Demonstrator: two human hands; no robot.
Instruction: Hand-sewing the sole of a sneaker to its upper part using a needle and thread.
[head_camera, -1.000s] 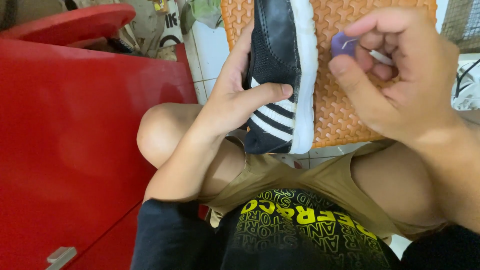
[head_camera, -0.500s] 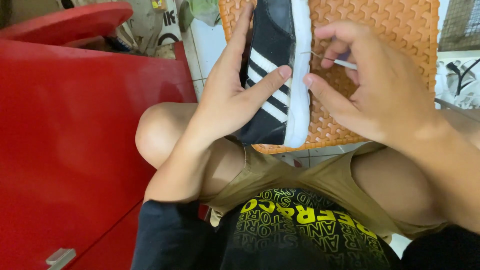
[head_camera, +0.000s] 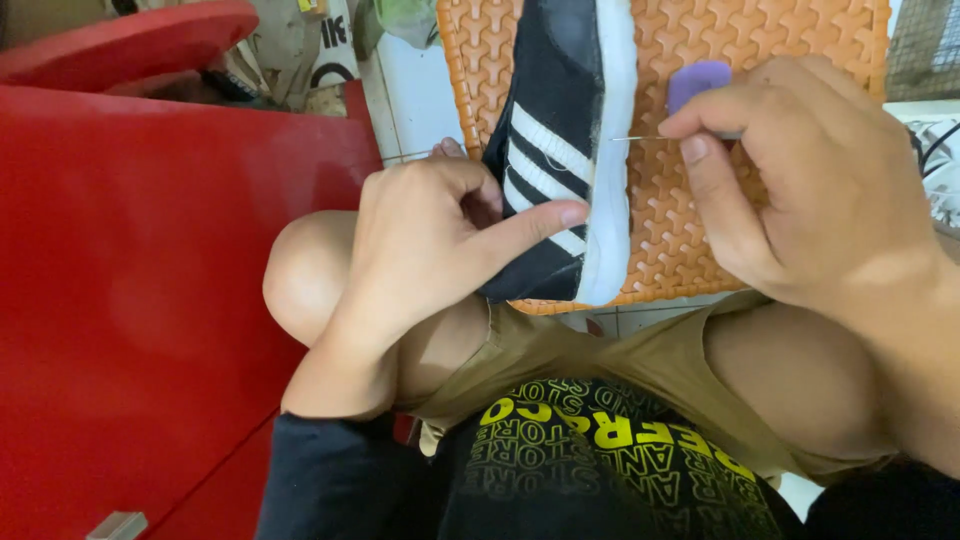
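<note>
Left hand (head_camera: 430, 240) gripped the black shoe (head_camera: 555, 150) from its left side, fingers curled around the upper, thumb laid flat across the white stripes (head_camera: 545, 175) near the heel end. Shoe was held on its side, white sole edge (head_camera: 610, 150) facing right, toward the other hand. Shoe sat between the two hands, up above the person's knees.

Right hand (head_camera: 810, 190) was closed in a pinch on a thin needle tool (head_camera: 640, 137) with a purple handle (head_camera: 698, 80); handle poked up out of the fist, just above the index finger. Metal tip pointed left and touched or entered the white sole edge, cannot tell which. A thin thread seemed to run on the stripes left of the tip, too fine to be sure.

Behind both hands, an orange textured mat or stool top (head_camera: 700, 230); shoe lay against it, right hand hovered over its right part. Below the hands: bare knees and khaki shorts (head_camera: 560, 350), black shirt with yellow print (head_camera: 600, 460) nearest the camera. Left of the left hand, a big red cabinet surface (head_camera: 150, 300), with a red rounded lid or seat (head_camera: 130, 40) further up. White floor tiles (head_camera: 415, 90) showed between the red surface and the mat, above the left hand.
</note>
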